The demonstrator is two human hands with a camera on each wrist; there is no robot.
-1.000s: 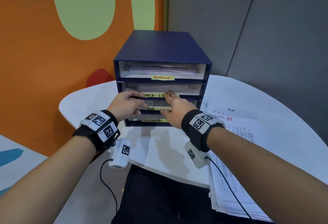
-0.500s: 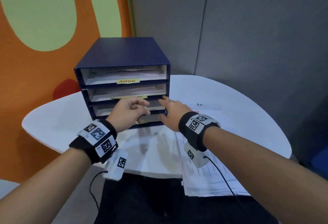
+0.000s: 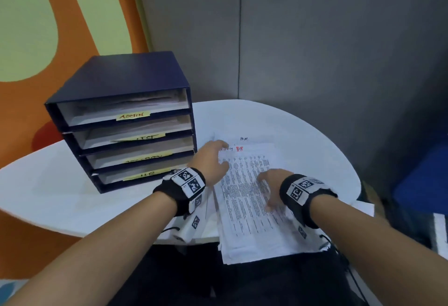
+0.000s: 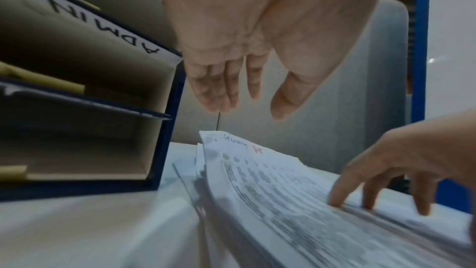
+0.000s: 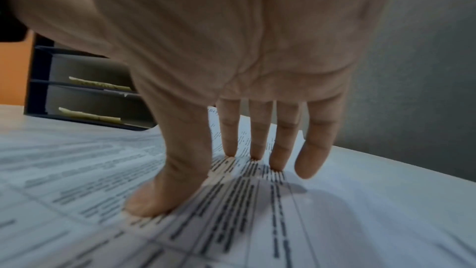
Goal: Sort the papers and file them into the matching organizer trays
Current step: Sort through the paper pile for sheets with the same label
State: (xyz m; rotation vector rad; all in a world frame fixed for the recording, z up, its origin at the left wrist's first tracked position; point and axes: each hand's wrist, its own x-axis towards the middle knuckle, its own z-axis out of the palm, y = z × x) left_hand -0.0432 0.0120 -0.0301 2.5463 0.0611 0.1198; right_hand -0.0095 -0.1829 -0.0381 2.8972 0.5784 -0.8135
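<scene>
A dark blue organizer [image 3: 126, 80] with several trays stands on the white table's left side; yellow labels mark the trays, the top one reading ADMIN [image 3: 132, 116]. To its right lies a stack of printed papers [image 3: 244, 199], hanging over the near table edge. My left hand [image 3: 213, 158] hovers with straight fingers over the stack's far left corner, empty [image 4: 231, 89]. My right hand [image 3: 269, 187] presses its straight fingers and thumb down on the top sheet [image 5: 231, 191]. The top sheet has handwriting and a red mark [image 3: 239, 148] at its head.
The round white table [image 3: 60, 191] has its near edge just under my wrists. A grey partition wall [image 3: 315, 51] stands behind it, an orange and green wall on the left. Something blue [image 3: 421, 184] sits low at the far right.
Both hands have left the organizer's lower trays and moved right to the paper stack. The right hand now presses on the top sheet. The view has swung right.
</scene>
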